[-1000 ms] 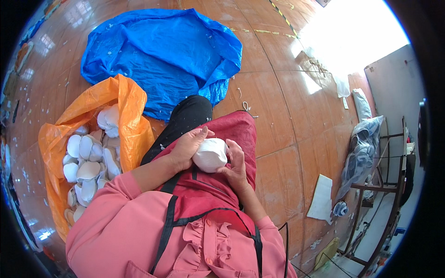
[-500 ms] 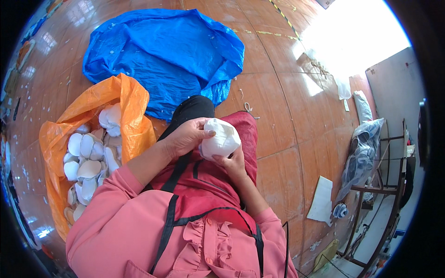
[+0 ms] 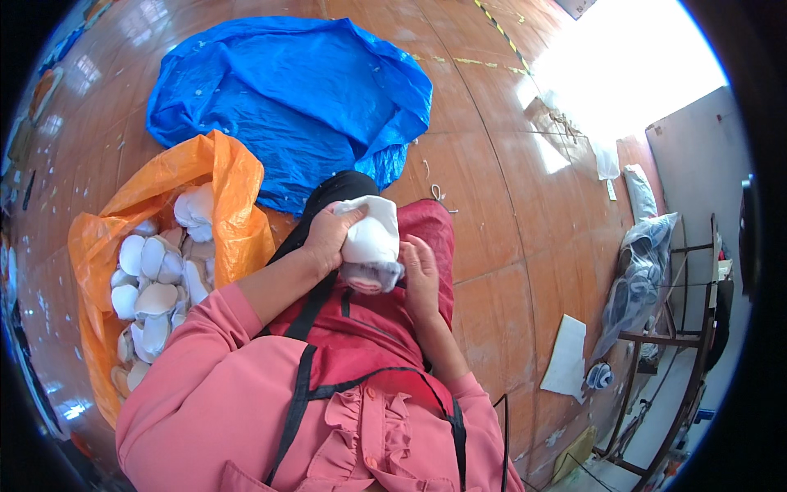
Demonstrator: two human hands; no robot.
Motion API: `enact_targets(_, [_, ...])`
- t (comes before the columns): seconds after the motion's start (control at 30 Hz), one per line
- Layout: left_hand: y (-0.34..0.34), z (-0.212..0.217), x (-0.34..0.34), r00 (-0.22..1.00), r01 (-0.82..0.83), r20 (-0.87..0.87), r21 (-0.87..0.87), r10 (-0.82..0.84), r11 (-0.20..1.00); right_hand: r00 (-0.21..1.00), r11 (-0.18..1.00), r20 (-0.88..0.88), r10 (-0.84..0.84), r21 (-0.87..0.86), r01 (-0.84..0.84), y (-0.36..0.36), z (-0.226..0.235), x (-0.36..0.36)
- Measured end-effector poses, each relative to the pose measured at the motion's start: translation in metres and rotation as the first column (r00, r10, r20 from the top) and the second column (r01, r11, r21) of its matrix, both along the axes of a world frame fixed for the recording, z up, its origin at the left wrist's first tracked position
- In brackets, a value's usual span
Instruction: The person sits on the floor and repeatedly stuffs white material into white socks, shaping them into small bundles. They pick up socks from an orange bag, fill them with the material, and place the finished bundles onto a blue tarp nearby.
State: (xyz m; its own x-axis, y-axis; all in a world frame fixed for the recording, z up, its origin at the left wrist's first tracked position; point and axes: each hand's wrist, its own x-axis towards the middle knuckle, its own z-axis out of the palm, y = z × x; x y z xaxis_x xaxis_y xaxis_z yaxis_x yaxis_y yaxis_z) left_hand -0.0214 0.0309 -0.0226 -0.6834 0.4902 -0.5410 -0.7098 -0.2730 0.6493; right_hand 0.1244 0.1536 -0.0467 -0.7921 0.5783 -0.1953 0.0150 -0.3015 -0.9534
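Note:
My left hand (image 3: pixel 328 238) is closed on the left side of a white, cup-shaped padded fabric piece (image 3: pixel 370 234), with the thumb lying across its top. A grey fuzzy band and a pinkish patch show at the piece's lower end, over my lap. My right hand (image 3: pixel 421 277) is just to the right of that grey end, its fingers loosely bent and apart; whether a fingertip touches the piece is hard to see. On my left, an orange plastic sack (image 3: pixel 238 193) gapes around several white and beige padded pieces (image 3: pixel 156 302).
A blue plastic sheet or sack (image 3: pixel 287 90) is spread on the reddish tiled floor (image 3: pixel 492 312) ahead. Off to the right lie a white flat sheet (image 3: pixel 566 354), a small striped bundle (image 3: pixel 600 375), a clear plastic bag (image 3: pixel 635 271) with dark contents, and a brown metal frame (image 3: pixel 697 344).
The white piece has turned, so its grey and pinkish lower end now shows. My right hand has come off it and moved slightly right; my left hand still holds it.

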Motion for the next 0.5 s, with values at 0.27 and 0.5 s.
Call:
enact_targets(0.27, [0.008,0.0,-0.003,0.966,-0.255,-0.035,-0.002,0.255,0.967,0.978,0.961,-0.024,0.207,-0.181,-0.208,-0.009,0.031,0.019])
enact_targets(0.5, [-0.002,0.008,0.033,0.994,-0.098,0.083,0.321,0.075,0.942,0.937,0.75,-0.252,0.241,-0.564,-0.344,-0.012,0.019,0.02])
